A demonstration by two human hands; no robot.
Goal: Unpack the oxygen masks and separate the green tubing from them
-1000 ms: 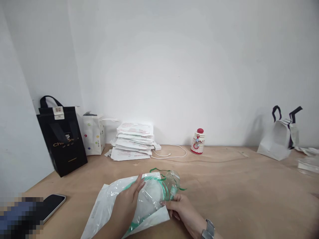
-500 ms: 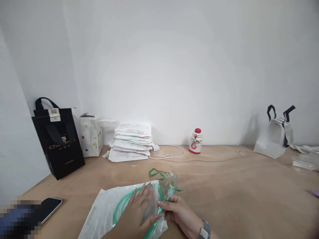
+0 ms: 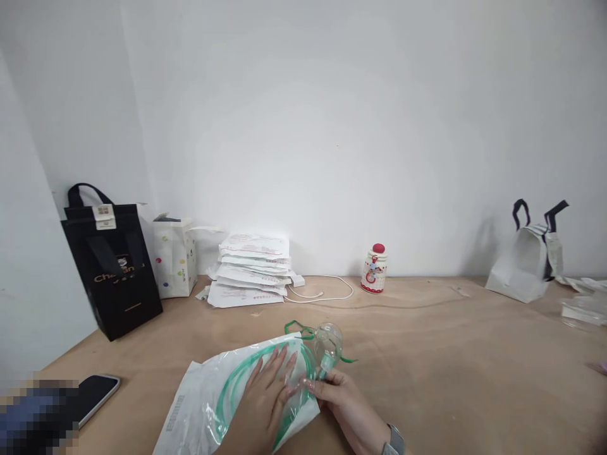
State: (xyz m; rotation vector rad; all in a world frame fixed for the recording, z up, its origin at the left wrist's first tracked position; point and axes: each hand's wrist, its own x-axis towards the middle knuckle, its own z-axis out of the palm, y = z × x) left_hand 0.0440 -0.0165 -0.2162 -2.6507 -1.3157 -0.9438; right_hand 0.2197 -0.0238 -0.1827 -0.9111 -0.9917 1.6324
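Observation:
A clear and white plastic bag [image 3: 186,399] lies at the table's near edge with coiled green tubing [image 3: 236,371] inside. My left hand [image 3: 265,395] rests flat on the bag over the coil, fingers stretched out. My right hand [image 3: 345,402] pinches the bag's right edge between thumb and fingers, close to the mask's connector; whether it also grips the connector I cannot tell. A transparent oxygen mask [image 3: 328,339] with a pale green connector [image 3: 327,362] and a green strap [image 3: 298,326] sticks out past the bag's open end.
Along the wall stand a black bag [image 3: 118,278], a dotted white bag [image 3: 174,259], a stack of white packages [image 3: 251,272], a white cable [image 3: 339,297], a red-capped bottle [image 3: 374,270] and a white bag [image 3: 515,272]. A phone [image 3: 97,395] lies at front left.
The bag's right end and the mask have shifted up slightly, and the mask shows more fully. My left thumb has drawn up towards the right thumb. Both hands remain at the bag.

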